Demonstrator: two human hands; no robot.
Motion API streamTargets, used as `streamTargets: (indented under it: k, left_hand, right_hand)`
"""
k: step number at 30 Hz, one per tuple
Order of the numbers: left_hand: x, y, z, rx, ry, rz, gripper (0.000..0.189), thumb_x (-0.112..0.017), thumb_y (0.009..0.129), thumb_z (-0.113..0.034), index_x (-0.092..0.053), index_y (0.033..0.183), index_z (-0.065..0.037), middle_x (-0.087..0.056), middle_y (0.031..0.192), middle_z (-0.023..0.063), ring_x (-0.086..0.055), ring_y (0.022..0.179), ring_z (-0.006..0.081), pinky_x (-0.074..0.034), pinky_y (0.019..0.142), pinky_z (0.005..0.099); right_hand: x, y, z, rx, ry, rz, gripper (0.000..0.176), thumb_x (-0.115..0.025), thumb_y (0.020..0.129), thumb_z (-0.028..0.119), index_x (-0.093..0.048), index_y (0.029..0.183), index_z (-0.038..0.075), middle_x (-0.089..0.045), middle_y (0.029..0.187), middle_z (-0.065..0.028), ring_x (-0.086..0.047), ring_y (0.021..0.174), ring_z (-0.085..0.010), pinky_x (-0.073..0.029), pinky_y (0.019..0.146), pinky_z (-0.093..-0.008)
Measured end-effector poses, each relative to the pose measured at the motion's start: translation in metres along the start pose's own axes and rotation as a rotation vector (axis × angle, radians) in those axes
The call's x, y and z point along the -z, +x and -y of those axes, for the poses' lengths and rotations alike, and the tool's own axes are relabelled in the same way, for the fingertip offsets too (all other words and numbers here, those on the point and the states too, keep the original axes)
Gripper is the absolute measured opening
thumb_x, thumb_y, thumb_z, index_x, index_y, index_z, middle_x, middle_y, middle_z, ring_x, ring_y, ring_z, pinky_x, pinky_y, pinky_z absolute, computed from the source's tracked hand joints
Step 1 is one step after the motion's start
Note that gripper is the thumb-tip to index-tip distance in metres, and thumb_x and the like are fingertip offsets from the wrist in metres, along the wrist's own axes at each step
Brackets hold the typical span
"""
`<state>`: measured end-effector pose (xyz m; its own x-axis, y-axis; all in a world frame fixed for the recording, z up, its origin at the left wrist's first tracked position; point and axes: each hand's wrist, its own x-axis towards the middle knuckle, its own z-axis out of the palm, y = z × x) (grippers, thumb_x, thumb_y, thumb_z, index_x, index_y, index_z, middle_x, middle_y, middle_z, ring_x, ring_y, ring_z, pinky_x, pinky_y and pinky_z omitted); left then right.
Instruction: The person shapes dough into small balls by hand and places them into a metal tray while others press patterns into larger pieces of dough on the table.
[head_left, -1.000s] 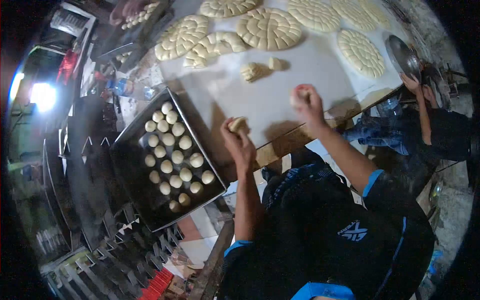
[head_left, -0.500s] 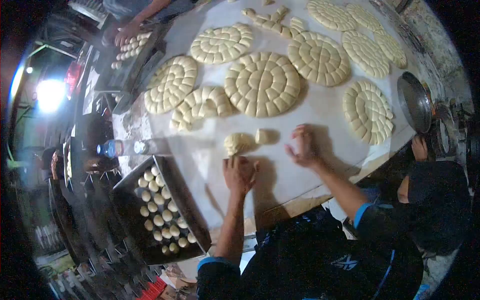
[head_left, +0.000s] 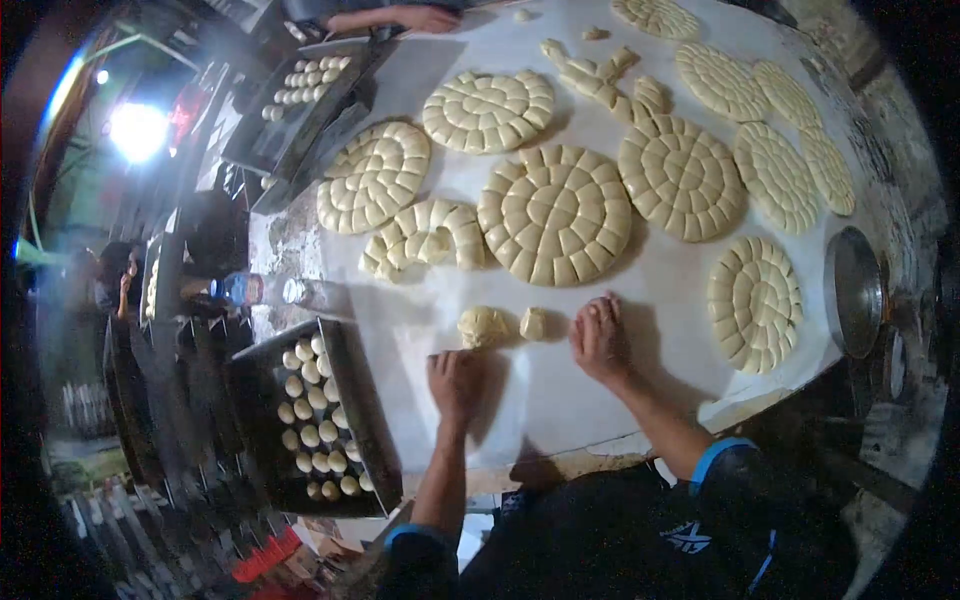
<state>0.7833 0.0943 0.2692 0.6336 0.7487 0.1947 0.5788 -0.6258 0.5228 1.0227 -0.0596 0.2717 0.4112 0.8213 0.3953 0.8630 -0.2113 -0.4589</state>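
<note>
On the pale work table [head_left: 400,340], my left hand [head_left: 456,384] is closed just below a rough lump of dough [head_left: 482,327]. Whatever it may hold is hidden under the fingers. My right hand [head_left: 598,338] rests with curled fingers to the right of a small cut dough piece [head_left: 533,323]; its palm side cannot be seen. Beyond both hands lies a large round of dough cut into segments [head_left: 555,215], with a partly used, curved one [head_left: 425,238] at its left.
A dark tray [head_left: 362,420] of dough balls stands at left, near a clear bottle [head_left: 240,289]. More cut rounds [head_left: 755,305] cover the far and right side. A round metal pan [head_left: 855,290] is at the right edge. Another person's hand [head_left: 425,18] shows at the top, near a second tray [head_left: 262,140].
My left hand has closed its fingers and drawn away from the lump. My right hand's fingers have curled in, closer to the small piece. The view has shifted, and the co-worker at right is out of sight.
</note>
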Motion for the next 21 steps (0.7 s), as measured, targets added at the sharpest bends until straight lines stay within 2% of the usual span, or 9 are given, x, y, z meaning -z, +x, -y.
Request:
streamTargets:
  k: [2,4,8,9,10,15,17,19,21]
  left_hand:
    - [0.017,-0.016,-0.049,-0.14,0.064,0.088,0.012,-0.066,0.077,-0.011,-0.064,0.089,-0.01,-0.059,0.09,0.007,-0.054,0.092,0.0281,-0.043,0.087,0.0415]
    - [0.019,-0.072,-0.015,-0.289,0.073,0.257,0.033,-0.071,0.069,-0.007,-0.061,0.1,-0.01,-0.062,0.099,0.0068,-0.054,0.099,0.0324,-0.042,0.091,0.0474]
    - [0.05,-0.083,0.068,-0.127,0.214,0.081,0.019,-0.068,0.076,-0.011,-0.065,0.095,-0.013,-0.061,0.1,0.0111,-0.055,0.099,0.0344,-0.046,0.085,0.0464]
    - [0.054,-0.065,0.078,-0.083,0.238,-0.003,0.019,-0.068,0.076,-0.011,-0.065,0.095,-0.014,-0.061,0.1,0.0124,-0.055,0.098,0.0357,-0.046,0.084,0.0463]
    - [0.047,-0.044,0.087,-0.105,0.214,-0.139,0.019,-0.067,0.075,-0.011,-0.064,0.094,-0.014,-0.061,0.1,0.0137,-0.055,0.096,0.0368,-0.046,0.083,0.0462]
    - [0.025,-0.014,0.034,-0.021,-0.363,-0.066,0.02,-0.064,0.073,-0.007,-0.061,0.093,-0.008,-0.06,0.102,0.0131,-0.056,0.099,0.0327,-0.046,0.086,0.0437]
    - [0.018,-0.048,0.035,-0.139,-0.441,0.009,0.026,-0.062,0.072,-0.004,-0.061,0.098,-0.007,-0.06,0.105,0.0136,-0.056,0.101,0.033,-0.047,0.087,0.0417]
    - [0.036,-0.097,0.041,-0.169,-0.376,0.078,0.035,-0.061,0.073,-0.001,-0.059,0.108,-0.006,-0.059,0.108,0.0155,-0.056,0.102,0.0345,-0.047,0.089,0.0426]
    - [0.089,-0.118,0.052,-0.075,-0.383,0.19,0.041,-0.059,0.076,0.0,-0.057,0.116,-0.005,-0.059,0.11,0.017,-0.056,0.106,0.0349,-0.046,0.093,0.0426]
  right_hand:
    - [-0.006,-0.032,0.004,0.045,0.046,0.088,0.012,-0.06,0.078,0.006,-0.051,0.085,0.001,-0.052,0.092,-0.0181,-0.052,0.095,-0.0403,-0.036,0.104,-0.0574]
    - [-0.004,-0.073,-0.01,0.047,0.137,0.249,0.009,-0.06,0.077,0.005,-0.053,0.083,0.004,-0.054,0.092,-0.0166,-0.054,0.095,-0.0394,-0.037,0.104,-0.0569]
    - [0.018,-0.053,-0.056,0.107,-0.018,0.092,0.027,-0.063,0.079,0.004,-0.05,0.102,0.003,-0.055,0.096,-0.0215,-0.054,0.1,-0.0439,-0.037,0.102,-0.0611]
    - [0.005,-0.034,-0.056,0.186,-0.209,-0.115,0.012,-0.057,0.083,0.007,-0.054,0.093,0.001,-0.057,0.096,-0.0199,-0.053,0.094,-0.0419,-0.04,0.092,-0.0552]
    - [-0.004,-0.014,-0.048,0.068,-0.214,-0.104,0.011,-0.056,0.085,0.008,-0.054,0.092,0.001,-0.056,0.095,-0.0197,-0.053,0.094,-0.0413,-0.039,0.089,-0.0544]
    - [-0.057,-0.011,0.006,-0.281,-0.028,-0.138,0.013,-0.057,0.092,0.014,-0.054,0.091,0.002,-0.053,0.09,-0.0177,-0.05,0.092,-0.0375,-0.039,0.083,-0.0488]
    - [-0.034,-0.035,0.045,-0.122,-0.039,0.089,0.013,-0.057,0.092,0.015,-0.057,0.095,0.002,-0.058,0.101,-0.0176,-0.054,0.098,-0.0366,-0.041,0.088,-0.046]
    - [-0.014,-0.059,0.041,-0.011,-0.106,0.056,0.012,-0.058,0.092,0.014,-0.058,0.097,0.003,-0.06,0.103,-0.0169,-0.056,0.1,-0.0349,-0.043,0.09,-0.0457]
    - [0.024,-0.056,0.029,-0.302,-0.125,0.308,0.009,-0.057,0.092,0.013,-0.061,0.097,0.006,-0.061,0.096,-0.0139,-0.062,0.089,-0.0275,-0.049,0.081,-0.0388]
